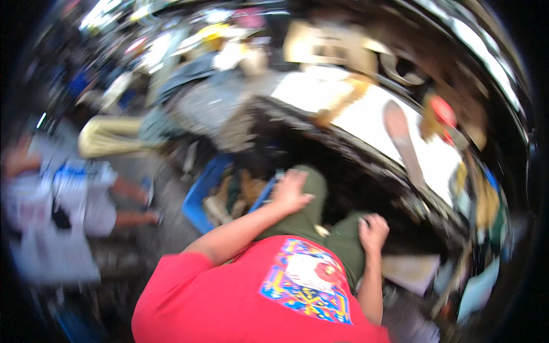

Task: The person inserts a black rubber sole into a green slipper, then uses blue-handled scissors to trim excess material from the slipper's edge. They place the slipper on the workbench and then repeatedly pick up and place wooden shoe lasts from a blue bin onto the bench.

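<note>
My left hand (pixel 293 192) lies on my left knee, in green trousers (pixel 311 186), with its fingers apart and nothing in it. On the right knee rests my right hand (pixel 373 231), its fingers loosely curled and no object visible in them. Beyond my knees stands a low workbench with a white top (pixel 366 117). A long, flat brown piece (pixel 403 140), rounded and wider at its far end, lies across that top. Close to the left knee is a blue crate (pixel 196 197) holding brown and tan pieces. Motion blur smears much of the picture.
At the left stands another person in pale clothes (pixel 100 200). A cream-coloured bundle (pixel 111 136) lies near grey-blue sheets or bags (pixel 209 108). At the bench's right end are a red object (pixel 443 111) and leaning strips (pixel 486 200). Cardboard (pixel 326 46) stands behind.
</note>
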`<state>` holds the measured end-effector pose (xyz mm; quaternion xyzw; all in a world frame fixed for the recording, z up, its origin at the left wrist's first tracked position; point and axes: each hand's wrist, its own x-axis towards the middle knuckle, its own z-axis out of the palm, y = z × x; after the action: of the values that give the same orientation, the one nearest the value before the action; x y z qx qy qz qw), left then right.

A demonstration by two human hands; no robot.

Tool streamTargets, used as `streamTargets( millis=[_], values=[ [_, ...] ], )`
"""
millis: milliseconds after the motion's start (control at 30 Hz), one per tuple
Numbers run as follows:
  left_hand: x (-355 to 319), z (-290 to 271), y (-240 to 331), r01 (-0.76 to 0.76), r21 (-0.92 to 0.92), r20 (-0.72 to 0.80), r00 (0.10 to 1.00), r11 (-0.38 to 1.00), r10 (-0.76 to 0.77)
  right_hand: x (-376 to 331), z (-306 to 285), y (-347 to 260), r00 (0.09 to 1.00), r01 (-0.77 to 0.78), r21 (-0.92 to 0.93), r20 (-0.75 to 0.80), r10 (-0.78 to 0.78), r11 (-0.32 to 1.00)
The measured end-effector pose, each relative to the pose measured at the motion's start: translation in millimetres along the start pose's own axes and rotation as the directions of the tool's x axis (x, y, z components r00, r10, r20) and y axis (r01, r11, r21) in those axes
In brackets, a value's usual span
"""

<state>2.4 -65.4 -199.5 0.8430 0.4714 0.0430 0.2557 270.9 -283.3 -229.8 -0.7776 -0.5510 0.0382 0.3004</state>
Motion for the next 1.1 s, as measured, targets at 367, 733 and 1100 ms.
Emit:
streamTargets(
  millis=[367, 733, 1100],
  values=[
    [29, 8, 20, 0.187, 0.204, 0.157, 0.963, 0.961, -0.22, 0, 32, 40, 0.93, -0.368, -0.099, -0.055, 0.364, 0.924],
    [-31, 14, -124, 0.378, -0.004, 0.128, 0.919, 0.926, -0.374, 8, 26, 29, 0.934, -0.357, -0.155, -0.084, 0.348, 0.921],
    [18, 23, -108, 0.388, -0.406, 0.005, 0.906, 0.827, -0.423, 1, 23, 28, 0.927, -0.372, -0.108, -0.099, 0.363, 0.922]
  ],
)
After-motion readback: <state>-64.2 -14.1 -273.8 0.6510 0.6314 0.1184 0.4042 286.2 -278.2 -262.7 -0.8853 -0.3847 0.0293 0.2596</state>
